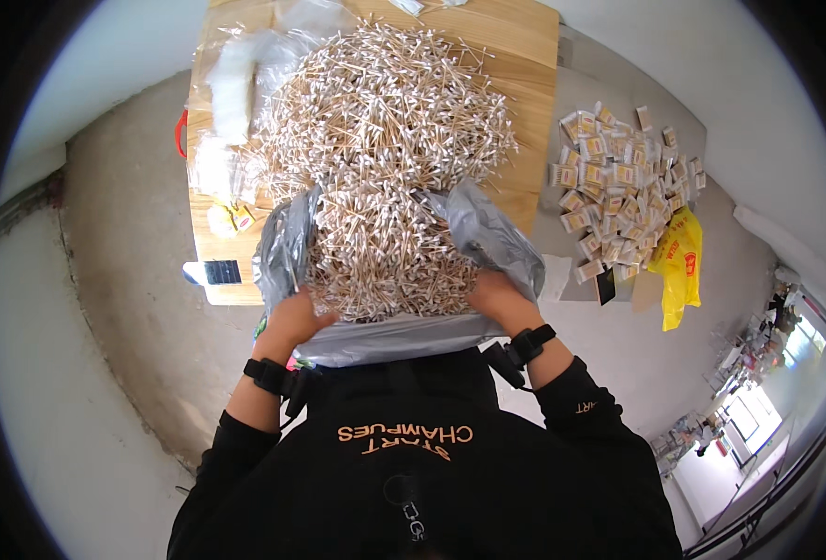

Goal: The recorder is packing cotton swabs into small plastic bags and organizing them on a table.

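A big heap of cotton swabs (pixel 385 112) covers the middle of the table and runs down into the mouth of a grey plastic bag (pixel 403 338) at the near edge, in front of my body. My left hand (pixel 293 319) grips the bag's near left side, its thumb lying over the rim beside the swabs. On the near right side, my right hand (pixel 499 297) holds the bag, with its fingers partly hidden by the grey plastic and the swabs. The bag's sides stand up around the swabs inside it.
Clear plastic bags (pixel 231 103) lie along the left of the wooden table (pixel 536 56). A phone-like dark object (pixel 221 272) and a small yellow pack (pixel 242 217) are near its left corner. Right of the table are many small boxes (pixel 618 177) and a yellow bag (pixel 680 271).
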`<state>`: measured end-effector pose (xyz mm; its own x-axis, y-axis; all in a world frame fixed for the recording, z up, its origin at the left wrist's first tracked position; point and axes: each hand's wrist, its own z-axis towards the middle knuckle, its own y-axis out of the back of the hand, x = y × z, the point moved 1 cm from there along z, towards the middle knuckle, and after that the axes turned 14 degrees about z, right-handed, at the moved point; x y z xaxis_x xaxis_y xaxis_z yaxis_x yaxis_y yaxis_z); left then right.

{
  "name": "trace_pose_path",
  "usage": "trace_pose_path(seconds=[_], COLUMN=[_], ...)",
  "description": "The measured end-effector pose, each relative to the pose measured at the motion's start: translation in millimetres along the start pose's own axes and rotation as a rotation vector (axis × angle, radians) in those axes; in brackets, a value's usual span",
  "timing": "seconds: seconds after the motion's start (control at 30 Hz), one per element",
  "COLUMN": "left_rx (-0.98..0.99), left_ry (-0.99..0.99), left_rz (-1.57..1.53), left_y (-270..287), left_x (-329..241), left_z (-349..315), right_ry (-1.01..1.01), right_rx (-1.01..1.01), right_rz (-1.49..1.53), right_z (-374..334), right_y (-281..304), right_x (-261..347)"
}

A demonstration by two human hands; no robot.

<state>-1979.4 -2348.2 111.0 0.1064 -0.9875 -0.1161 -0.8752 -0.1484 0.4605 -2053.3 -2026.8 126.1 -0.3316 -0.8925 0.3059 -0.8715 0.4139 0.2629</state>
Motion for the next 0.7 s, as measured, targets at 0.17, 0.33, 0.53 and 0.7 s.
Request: trace_pose_path(seconds=[0.17,0.33,0.53,0.7], left_rx=[-0.336,-0.287,-0.394,-0.416], left_ry=[-0.041,-0.059,0.168,0.239], left_rz=[-0.449,-1.181,-0.835,-0.771], left_y=[-22.9,-34.2,-41.9,-52.5], left_x=[1.6,-29.3,-34.8,-50.9], left_z=[17.6,44.1,51.9,62.3], right_ry=[0.19,-0.06,-0.042,-0.078], right_rx=[-0.385,-0.548,-0.344,-0.501], right_rz=[0.387,0.513,0.623,0.513], right_z=[25.6,53.4,70.9,80.1], right_y=[-35.3,-50.5,-38.9,-49.4], right_x=[-28.0,-13.6,-21.4,-12.3])
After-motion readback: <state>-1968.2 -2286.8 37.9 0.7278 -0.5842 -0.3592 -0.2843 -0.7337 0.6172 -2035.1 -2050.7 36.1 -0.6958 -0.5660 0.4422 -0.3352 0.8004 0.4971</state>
